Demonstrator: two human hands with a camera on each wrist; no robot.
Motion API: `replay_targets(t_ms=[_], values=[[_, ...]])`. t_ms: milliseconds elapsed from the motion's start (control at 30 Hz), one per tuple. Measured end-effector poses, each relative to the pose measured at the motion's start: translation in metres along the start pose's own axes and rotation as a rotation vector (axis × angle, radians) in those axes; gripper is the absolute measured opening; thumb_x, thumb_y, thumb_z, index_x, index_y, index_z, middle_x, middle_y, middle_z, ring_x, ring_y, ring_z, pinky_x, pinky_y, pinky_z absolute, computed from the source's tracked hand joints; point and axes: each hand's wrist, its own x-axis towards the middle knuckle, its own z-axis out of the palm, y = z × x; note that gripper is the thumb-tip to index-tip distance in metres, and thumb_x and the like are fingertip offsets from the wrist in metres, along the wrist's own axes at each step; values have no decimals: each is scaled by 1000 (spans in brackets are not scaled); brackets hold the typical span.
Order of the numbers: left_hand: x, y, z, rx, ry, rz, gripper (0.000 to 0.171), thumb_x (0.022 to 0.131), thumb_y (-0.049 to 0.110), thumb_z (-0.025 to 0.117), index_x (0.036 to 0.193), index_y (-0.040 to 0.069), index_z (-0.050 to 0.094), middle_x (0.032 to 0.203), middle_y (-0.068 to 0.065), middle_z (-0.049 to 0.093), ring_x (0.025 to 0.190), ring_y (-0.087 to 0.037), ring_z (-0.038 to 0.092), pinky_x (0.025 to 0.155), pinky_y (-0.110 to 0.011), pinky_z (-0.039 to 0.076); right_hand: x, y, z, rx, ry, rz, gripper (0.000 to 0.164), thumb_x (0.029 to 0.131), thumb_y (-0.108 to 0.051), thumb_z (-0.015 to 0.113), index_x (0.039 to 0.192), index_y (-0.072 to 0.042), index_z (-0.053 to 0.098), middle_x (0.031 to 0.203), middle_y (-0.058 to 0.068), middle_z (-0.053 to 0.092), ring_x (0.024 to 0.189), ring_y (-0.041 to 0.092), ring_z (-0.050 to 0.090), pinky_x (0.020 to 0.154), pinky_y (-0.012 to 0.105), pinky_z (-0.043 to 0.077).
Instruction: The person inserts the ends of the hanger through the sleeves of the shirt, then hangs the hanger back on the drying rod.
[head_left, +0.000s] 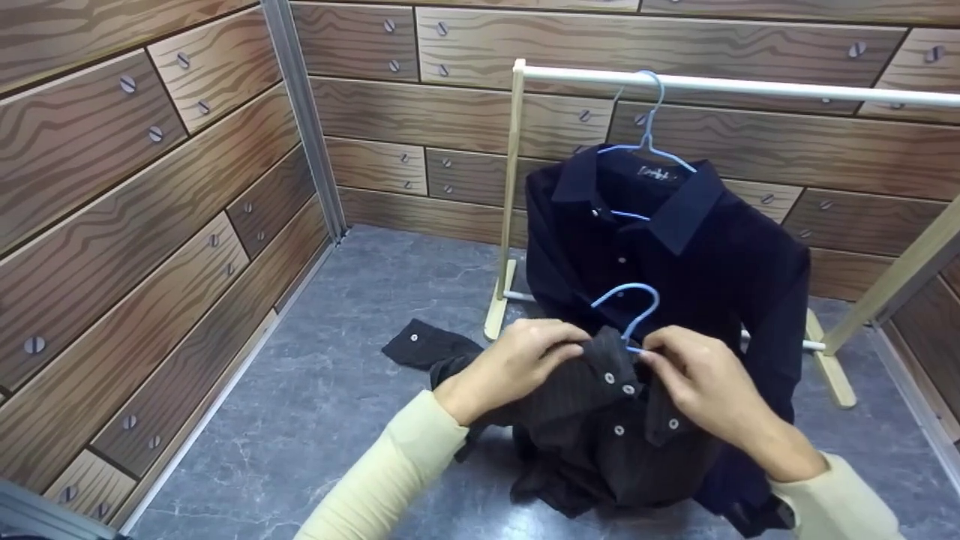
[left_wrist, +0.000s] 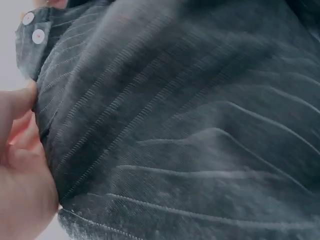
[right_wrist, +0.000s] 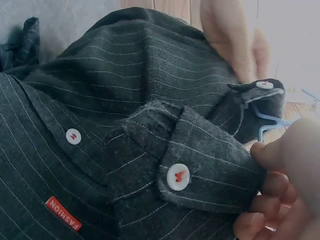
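A black pinstriped shirt [head_left: 577,397] with white buttons hangs bunched between both hands. My left hand [head_left: 525,356] pinches its collar on the left side. My right hand [head_left: 701,379] grips the other collar flap [right_wrist: 215,160], thumb on top and fingers curled beneath, as the right wrist view shows. A light blue hanger [head_left: 657,298] stands with its hook up out of the neck opening, between the two hands; most of its arms are hidden inside the shirt. In the left wrist view the striped cloth [left_wrist: 175,125] fills most of the picture beside the thumb.
Behind the hands, a navy shirt [head_left: 757,277] hangs on a blue hanger [head_left: 649,127] from the white rail [head_left: 750,84] of a wooden rack. One black sleeve [head_left: 435,345] spreads out leftward over the grey marbled surface [head_left: 300,420]. Wood-patterned walls [head_left: 420,112] enclose the area.
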Motion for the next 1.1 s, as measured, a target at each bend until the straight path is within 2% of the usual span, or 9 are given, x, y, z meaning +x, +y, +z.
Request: replay_targets(t_ms=[133,233,433,633,767,867,933,1033,1100], values=[[-6,-4,-8,78,42,36,17,98,17,61,107,9,73,101,-1,75,97,-12,70,91,-18,51,-1,3,-4,-217,46,-72,3,88,-10,66,90,-12,68,76,-8,58,61,7,52,52,27,44],[-11,-6,-14,132,67,28,15,98,18,62,105,10,73,99,0,75,95,-11,70,90,-19,52,-2,7,-5,-369,97,-150,15,93,-16,56,91,-7,67,75,-2,56,58,15,53,44,34,44],[-24,-11,-21,256,132,-21,17,99,28,60,96,16,72,90,7,72,85,-7,69,78,-24,55,-5,14,-12,-453,144,-208,23,93,-17,49,91,0,65,78,9,53,60,26,51,42,40,43],[-28,-11,-29,320,213,-122,20,99,36,59,89,22,70,80,10,69,72,-8,66,65,-30,54,-3,18,-21,-361,141,-160,23,92,-16,51,92,1,66,90,14,59,74,32,56,63,43,47],[-24,-4,-27,437,126,-173,29,102,42,50,86,23,64,71,6,65,64,-17,66,54,-39,51,-4,16,-22,-269,83,-84,13,93,-11,56,94,-1,63,90,9,60,75,27,57,67,40,45],[-23,0,-21,515,30,-151,35,104,44,43,83,20,57,66,3,62,62,-22,66,49,-43,48,-6,12,-21,-186,33,-49,5,95,-7,58,95,-3,61,88,4,59,73,19,57,67,35,46],[-23,1,-16,537,13,-104,36,105,41,41,82,18,55,66,2,62,64,-22,67,49,-42,49,-5,10,-19,-123,8,-64,5,94,-2,59,97,-4,61,88,1,60,74,14,58,69,29,48],[-24,1,-12,546,71,-34,34,105,39,42,82,18,55,65,3,62,64,-19,67,49,-39,49,-3,7,-17,13,-8,-92,13,91,5,61,102,-2,63,92,3,63,81,9,59,76,19,46],[-26,0,-13,546,126,-3,33,105,38,44,82,18,56,63,4,60,61,-17,66,49,-37,49,-2,7,-19,80,-17,-68,22,89,8,62,109,-2,64,94,3,65,86,5,59,82,14,44]])
